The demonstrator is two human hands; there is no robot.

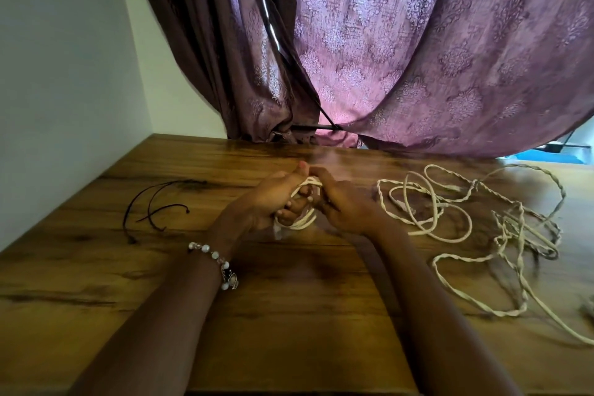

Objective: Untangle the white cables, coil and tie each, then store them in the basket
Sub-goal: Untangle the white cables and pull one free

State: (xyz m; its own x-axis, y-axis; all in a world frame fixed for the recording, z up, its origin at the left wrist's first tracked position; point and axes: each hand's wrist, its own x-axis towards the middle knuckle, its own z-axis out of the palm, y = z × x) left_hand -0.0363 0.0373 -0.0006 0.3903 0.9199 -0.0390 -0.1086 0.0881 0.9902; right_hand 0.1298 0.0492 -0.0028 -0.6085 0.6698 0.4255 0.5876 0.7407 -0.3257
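Grip: both hands are clamping one small coil of white cable (300,202) above the middle of the wooden table (289,315); the left hand (273,199) is curling round the coil's left side with the thumb up, and the right hand (345,206) is closing its fingers on the coil's right side.
Coil axis: the loops are running roughly from far to near between the two palms, with the near end drooping toward the tabletop below the left hand.
Step in hand: judging from the pose, the person is finishing a wrap or getting ready to tie this coil.
Tie material: thin dark cords (154,206) are lying on the table to the left of the hands, well apart from the coil; they are looking like the likely ties, though that is a guess.
Nearer hand: the left hand is sitting closer to those cords, so it is the one better placed to reach them while the right keeps the loops together.
Remaining cables: a loose tangle of white cables (475,222) is sprawling over the right side of the table, near the right forearm.
Basket: not in view.
Background: a patterned purple curtain (418,58) is hanging behind the table's far edge.
Wrist: a beaded bracelet (215,262) is resting on the left forearm.
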